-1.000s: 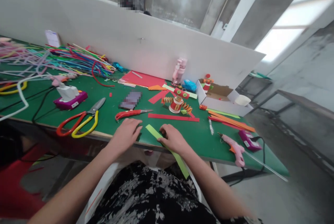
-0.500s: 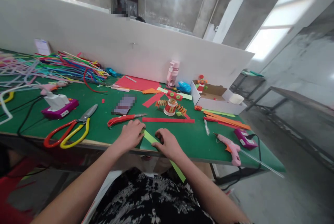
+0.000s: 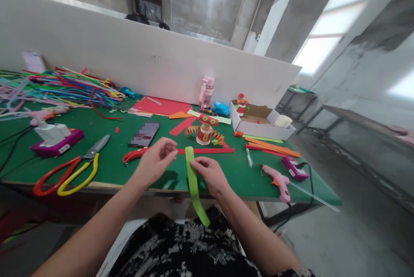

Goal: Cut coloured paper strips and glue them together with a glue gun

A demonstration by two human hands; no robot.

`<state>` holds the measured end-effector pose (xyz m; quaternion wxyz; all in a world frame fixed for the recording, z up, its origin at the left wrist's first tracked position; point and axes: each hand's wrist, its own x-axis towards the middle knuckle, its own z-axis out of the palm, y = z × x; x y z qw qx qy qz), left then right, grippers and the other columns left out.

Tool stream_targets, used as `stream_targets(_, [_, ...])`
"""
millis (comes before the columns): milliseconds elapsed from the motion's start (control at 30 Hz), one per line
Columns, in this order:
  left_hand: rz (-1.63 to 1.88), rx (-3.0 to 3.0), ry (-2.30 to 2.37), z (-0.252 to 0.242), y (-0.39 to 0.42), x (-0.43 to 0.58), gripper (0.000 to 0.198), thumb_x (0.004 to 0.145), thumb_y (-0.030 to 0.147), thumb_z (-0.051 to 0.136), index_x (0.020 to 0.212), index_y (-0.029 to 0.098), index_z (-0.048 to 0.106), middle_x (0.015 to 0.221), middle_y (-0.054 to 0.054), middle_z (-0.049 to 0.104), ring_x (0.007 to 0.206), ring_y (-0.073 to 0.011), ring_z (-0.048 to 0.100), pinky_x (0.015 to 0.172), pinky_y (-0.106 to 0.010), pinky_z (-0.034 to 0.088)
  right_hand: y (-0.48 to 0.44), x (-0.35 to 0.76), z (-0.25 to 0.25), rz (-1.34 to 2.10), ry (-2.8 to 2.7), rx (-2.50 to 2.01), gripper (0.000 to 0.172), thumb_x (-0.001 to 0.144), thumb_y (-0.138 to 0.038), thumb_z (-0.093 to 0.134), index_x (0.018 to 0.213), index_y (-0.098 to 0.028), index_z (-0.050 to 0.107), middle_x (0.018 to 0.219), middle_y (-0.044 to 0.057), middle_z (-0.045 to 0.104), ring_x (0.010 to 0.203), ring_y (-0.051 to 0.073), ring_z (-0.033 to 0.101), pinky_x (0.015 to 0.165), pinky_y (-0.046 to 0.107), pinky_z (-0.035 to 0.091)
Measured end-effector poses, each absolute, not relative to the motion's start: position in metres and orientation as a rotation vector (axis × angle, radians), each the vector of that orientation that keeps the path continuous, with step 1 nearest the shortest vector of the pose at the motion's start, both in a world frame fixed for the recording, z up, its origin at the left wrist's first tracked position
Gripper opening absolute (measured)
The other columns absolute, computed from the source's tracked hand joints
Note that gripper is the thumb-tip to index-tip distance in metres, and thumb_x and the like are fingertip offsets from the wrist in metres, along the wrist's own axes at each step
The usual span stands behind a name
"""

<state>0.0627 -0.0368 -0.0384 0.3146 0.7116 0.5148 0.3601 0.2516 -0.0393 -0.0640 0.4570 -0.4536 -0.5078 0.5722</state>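
Note:
A light green paper strip (image 3: pixel 193 184) hangs from my right hand (image 3: pixel 210 173), pinched near its upper end between thumb and fingers. Its lower end drops past the table edge towards my lap. My left hand (image 3: pixel 161 158) is raised left of the strip, fingers loosely curled and apart from the thumb, holding nothing. Partly behind that hand lies a red-handled knife (image 3: pixel 134 154), its blade hidden. A long red strip (image 3: pixel 213 150) lies flat just beyond the hands. Past it stands a small paper figure (image 3: pixel 204 135) with a red head, green eyes and folded orange arms.
Scissors (image 3: pixel 92 152) and a phone (image 3: pixel 144 134) lie to the left, near a purple power block (image 3: pixel 58 142). Pipe cleaners (image 3: pixel 74 87) are heaped at back left. On the right are a white box (image 3: pixel 258 126), orange strips (image 3: pixel 273 147) and a pink glue gun (image 3: pixel 276 180).
My left hand has let go of the green strip and lifted off the table. My right hand has raised the strip and turned it more upright. The view has shifted slightly right.

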Motion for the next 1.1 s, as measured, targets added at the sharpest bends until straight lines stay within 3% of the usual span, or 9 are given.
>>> stream_targets(67, [0.959, 1.78, 1.325, -0.036, -0.039, 0.067, 0.042, 0.088, 0.057, 0.035, 0.093, 0.021, 0.056, 0.087, -0.003, 0.061, 0.079, -0.0189, 0.061, 0.071, -0.031, 0.05, -0.042, 0.249, -0.059, 1.406, -1.044, -1.077, 0.031, 0.059, -0.045, 0.083, 0.07, -0.018, 0.071, 0.064, -0.003, 0.064, 0.058, 0.01, 0.051, 0.059, 0.023, 0.041])
stream_targets(200, [0.851, 1.737, 1.141, -0.046, -0.052, 0.088, 0.039, 0.077, 0.059, 0.056, 0.084, 0.021, 0.062, 0.086, -0.003, 0.069, 0.084, -0.0218, 0.064, 0.076, -0.032, 0.051, -0.049, 0.241, -0.051, 1.384, -0.827, -1.0, 0.029, 0.054, -0.039, 0.086, 0.07, -0.018, 0.073, 0.066, -0.002, 0.069, 0.061, 0.011, 0.054, 0.061, 0.023, 0.042])
stream_targets(367, [0.817, 1.667, 1.043, -0.052, -0.062, 0.105, 0.041, 0.078, 0.062, 0.051, 0.073, 0.021, 0.056, 0.074, -0.002, 0.066, 0.081, -0.0219, 0.063, 0.075, -0.033, 0.052, -0.045, 0.242, -0.035, 1.378, -0.875, -0.949, 0.026, 0.054, -0.035, 0.086, 0.072, -0.019, 0.077, 0.065, -0.002, 0.07, 0.06, 0.01, 0.054, 0.061, 0.023, 0.043])
stream_targets(633, [0.732, 1.494, 1.054, -0.033, -0.065, 0.092, 0.053, 0.073, 0.075, 0.05, 0.085, 0.023, 0.044, 0.066, -0.001, 0.069, 0.059, -0.0211, 0.068, 0.059, -0.034, 0.055, -0.017, 0.26, -0.001, 1.03, -1.132, -0.961, 0.025, 0.06, -0.041, 0.084, 0.069, -0.019, 0.079, 0.06, -0.002, 0.067, 0.058, 0.01, 0.051, 0.059, 0.024, 0.042])
stream_targets(733, [0.725, 1.46, 1.076, -0.03, -0.069, 0.088, 0.054, 0.073, 0.076, 0.051, 0.085, 0.024, 0.041, 0.061, 0.001, 0.068, 0.055, -0.0196, 0.067, 0.057, -0.033, 0.055, -0.019, 0.262, -0.006, 1.078, -1.058, -0.968, 0.042, 0.066, -0.059, 0.077, 0.068, -0.017, 0.077, 0.058, -0.001, 0.065, 0.054, 0.01, 0.05, 0.055, 0.024, 0.042])
stream_targets(833, [0.727, 1.455, 1.089, -0.031, -0.072, 0.087, 0.053, 0.074, 0.077, 0.049, 0.083, 0.025, 0.04, 0.06, 0.003, 0.066, 0.055, -0.0177, 0.065, 0.06, -0.033, 0.056, -0.028, 0.259, -0.016, 1.382, -0.978, -0.958, 0.064, 0.071, -0.077, 0.062, 0.073, -0.015, 0.077, 0.061, 0.004, 0.067, 0.052, 0.011, 0.052, 0.054, 0.024, 0.044])
stream_targets(933, [0.717, 1.489, 1.107, -0.034, -0.073, 0.089, 0.052, 0.076, 0.076, 0.044, 0.083, 0.025, 0.041, 0.06, 0.003, 0.065, 0.055, -0.0172, 0.065, 0.062, -0.034, 0.056, -0.036, 0.254, -0.025, 1.429, -1.032, -0.961, 0.054, 0.064, -0.067, 0.075, 0.078, -0.015, 0.078, 0.06, 0.001, 0.065, 0.054, 0.01, 0.052, 0.054, 0.022, 0.043])
stream_targets(1100, [0.679, 1.679, 1.209, -0.044, -0.069, 0.085, 0.05, 0.08, 0.073, 0.033, 0.078, 0.025, 0.043, 0.061, 0.001, 0.066, 0.056, -0.0193, 0.064, 0.06, -0.033, 0.054, -0.035, 0.252, -0.032, 1.309, -1.047, -1.02, 0.037, 0.059, -0.051, 0.083, 0.066, -0.016, 0.075, 0.06, -0.001, 0.065, 0.054, 0.009, 0.052, 0.053, 0.022, 0.043])
